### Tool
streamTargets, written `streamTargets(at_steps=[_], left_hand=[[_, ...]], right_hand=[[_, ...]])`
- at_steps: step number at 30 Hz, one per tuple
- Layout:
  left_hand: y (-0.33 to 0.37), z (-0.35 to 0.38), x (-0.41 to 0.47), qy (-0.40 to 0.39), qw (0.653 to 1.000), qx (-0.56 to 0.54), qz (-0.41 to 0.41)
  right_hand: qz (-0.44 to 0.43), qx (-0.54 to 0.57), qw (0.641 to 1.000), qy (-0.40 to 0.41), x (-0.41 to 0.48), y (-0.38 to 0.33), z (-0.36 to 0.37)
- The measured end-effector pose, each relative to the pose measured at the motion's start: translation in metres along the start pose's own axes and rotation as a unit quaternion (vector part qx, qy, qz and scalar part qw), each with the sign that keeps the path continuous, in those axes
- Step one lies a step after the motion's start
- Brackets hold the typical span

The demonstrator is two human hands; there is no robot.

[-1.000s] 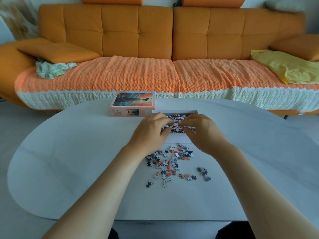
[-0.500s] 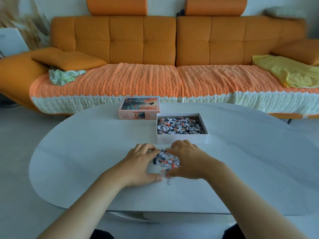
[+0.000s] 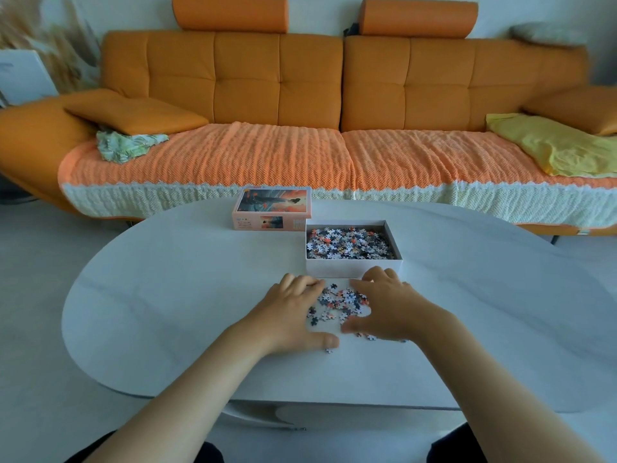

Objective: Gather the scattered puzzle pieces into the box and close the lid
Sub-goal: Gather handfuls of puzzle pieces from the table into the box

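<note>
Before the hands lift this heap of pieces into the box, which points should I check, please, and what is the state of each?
1. Hands on both sides of the heap: ok. The left hand and right hand cup the loose pieces.
2. Box open: ok. The box has no lid on it and stands just beyond the heap.
3. Room in the box: ok. Its pieces lie below the rim.
4. All pieces between the hands: not ok. A stray piece lies by the left thumb.
5. Pieces under the palms: cannot tell.
6. Lid at hand: ok. It is on the table.
</note>
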State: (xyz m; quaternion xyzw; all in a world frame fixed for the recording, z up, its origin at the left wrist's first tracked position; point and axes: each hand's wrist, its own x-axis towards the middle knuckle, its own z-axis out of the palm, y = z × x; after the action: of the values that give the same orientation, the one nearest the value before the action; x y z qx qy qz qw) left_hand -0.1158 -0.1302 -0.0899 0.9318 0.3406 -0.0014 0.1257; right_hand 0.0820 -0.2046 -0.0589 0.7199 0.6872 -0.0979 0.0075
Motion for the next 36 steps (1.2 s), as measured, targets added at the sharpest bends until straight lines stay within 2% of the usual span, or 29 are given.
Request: streamTargets(at_steps=[5,9,13,16,21,36], left_hand=[[0.001,0.003,0.006,0.089,0.992,-0.091,0.012],[-0.009,-0.004,0.006,0.074,0.99,-0.123,0.005],[-0.014,-0.006,0.002,0.026,0.998,-0.047,-0.012],[-0.009,-0.004,0.005,0.046,0.997,-0.063,-0.001],[-0.001,-0.003,0.011,0.077,0.99,-0.117,0.012],[0.003,-0.027,0.027,0.153,0.965,-0.214,-0.008]], right_hand=[[-0.032,0.08,0.996,0.006,0.006,-0.005,0.0],[-0.012,0.084,0.996,0.017,0.008,-0.006,0.0],[0.014,0.056,0.998,0.001,0.009,-0.007,0.0],[0.009,0.094,0.996,-0.006,0.013,-0.014,0.001],[0.0,0.143,0.989,0.029,0.02,-0.023,0.002],[0.016,0.192,0.98,0.058,0.027,-0.01,-0.019]])
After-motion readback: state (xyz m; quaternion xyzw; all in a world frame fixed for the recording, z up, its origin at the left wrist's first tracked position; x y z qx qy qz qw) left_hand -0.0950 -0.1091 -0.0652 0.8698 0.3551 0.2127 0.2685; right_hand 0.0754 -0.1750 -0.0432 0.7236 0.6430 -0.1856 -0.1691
